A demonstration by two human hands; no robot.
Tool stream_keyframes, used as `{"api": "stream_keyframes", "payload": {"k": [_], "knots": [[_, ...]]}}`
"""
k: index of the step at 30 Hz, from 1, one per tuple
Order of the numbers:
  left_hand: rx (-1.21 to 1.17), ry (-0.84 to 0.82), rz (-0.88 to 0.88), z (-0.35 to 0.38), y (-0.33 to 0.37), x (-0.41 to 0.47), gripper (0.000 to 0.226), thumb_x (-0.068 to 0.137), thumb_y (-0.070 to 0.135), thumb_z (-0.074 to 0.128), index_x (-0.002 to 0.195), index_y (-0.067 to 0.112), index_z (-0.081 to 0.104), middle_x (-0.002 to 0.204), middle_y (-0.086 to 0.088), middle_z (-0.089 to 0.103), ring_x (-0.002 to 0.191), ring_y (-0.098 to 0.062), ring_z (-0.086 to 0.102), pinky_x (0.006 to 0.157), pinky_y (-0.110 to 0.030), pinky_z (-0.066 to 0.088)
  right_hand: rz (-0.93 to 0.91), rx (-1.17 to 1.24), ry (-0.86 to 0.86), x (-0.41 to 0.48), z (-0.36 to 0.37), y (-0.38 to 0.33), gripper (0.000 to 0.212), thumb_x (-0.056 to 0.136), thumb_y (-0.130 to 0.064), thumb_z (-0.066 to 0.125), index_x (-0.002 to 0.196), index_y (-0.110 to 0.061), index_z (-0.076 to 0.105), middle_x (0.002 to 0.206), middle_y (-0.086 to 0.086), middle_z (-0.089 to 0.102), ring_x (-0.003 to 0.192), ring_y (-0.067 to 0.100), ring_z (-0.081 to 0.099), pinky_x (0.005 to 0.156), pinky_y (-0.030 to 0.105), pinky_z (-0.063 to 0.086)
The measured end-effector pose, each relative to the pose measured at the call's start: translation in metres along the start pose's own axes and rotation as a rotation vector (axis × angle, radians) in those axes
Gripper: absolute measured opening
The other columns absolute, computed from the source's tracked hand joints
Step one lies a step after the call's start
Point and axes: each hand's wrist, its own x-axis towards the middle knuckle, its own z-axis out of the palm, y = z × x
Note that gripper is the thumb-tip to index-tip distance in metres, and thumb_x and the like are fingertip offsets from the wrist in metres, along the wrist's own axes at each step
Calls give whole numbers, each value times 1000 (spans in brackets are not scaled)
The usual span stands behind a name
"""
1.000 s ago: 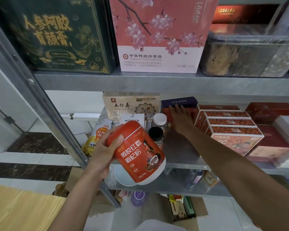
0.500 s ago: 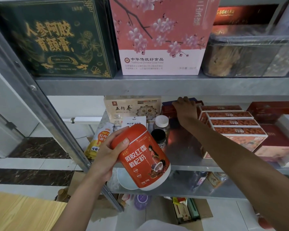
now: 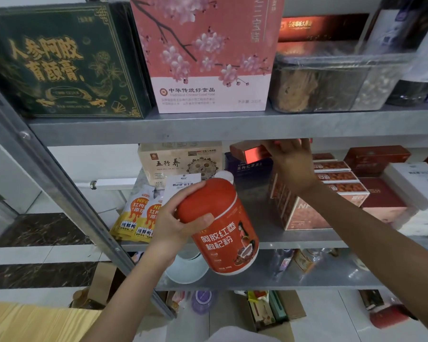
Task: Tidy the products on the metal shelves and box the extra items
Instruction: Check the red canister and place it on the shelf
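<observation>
Your left hand (image 3: 173, 223) grips the red jar (image 3: 220, 230) near its lid. The jar leans over in front of the middle shelf (image 3: 255, 208). Your right hand (image 3: 290, 164) is higher up and to the right. It holds one end of a small red box (image 3: 251, 153) in the air, just under the top shelf (image 3: 208, 127). Yellow packs (image 3: 134, 218) lie just left of your left hand.

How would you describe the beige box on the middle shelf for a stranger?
On the middle metal shelf, look at the back left. The beige box stands there, left of a dark blue box; only it carries a round emblem.
</observation>
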Motion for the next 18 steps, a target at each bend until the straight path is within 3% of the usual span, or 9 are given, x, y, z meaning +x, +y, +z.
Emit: {"api": "stream_keyframes", "payload": {"k": [3, 7, 11, 15, 18], "knots": [[69, -43, 98, 18, 2, 2, 65, 49, 46, 83, 111, 50, 66, 126, 18, 58, 111, -3, 59, 75, -23, 57, -25, 90, 85, -20, -15, 18, 39, 74, 1, 62, 111, -6, 70, 107, 18, 68, 106, 34, 48, 87, 50, 46], [231, -105, 171, 42, 0, 12, 75, 50, 55, 82, 121, 51, 58, 139, 17, 44, 123, -2, 47, 89, -23, 54, 74, 136, 112, -55, -32, 37, 40, 73, 9, 73, 111, -3, 69, 102, 20, 67, 96, 31, 46, 81, 44, 41], [303, -207, 231, 63, -11, 30, 79, 57, 47, 90, 128, 49, 56, 142, 17, 38, 128, -1, 41, 95, -24, 49, 112, 160, 189, -83, -44, 52, 34, 84, 4, 61, 116, -7, 56, 100, 18, 62, 95, 31, 46, 81, 45, 42], [435, -237, 279, 85, -22, 55, 76, 60, 46, 85, 125, 59, 48, 135, 32, 31, 120, 19, 33, 88, -6, 38, 156, 149, 202, -104, -48, 63, 21, 94, -5, 52, 113, -7, 58, 96, 20, 65, 95, 31, 47, 87, 47, 43], [520, -249, 295, 103, -34, 74, 79, 65, 38, 88, 133, 47, 49, 140, 18, 30, 118, 8, 34, 94, -10, 35, 185, 137, 179, -114, -48, 69, 23, 90, -2, 51, 107, -1, 67, 94, 20, 66, 96, 30, 47, 89, 49, 43]]}}
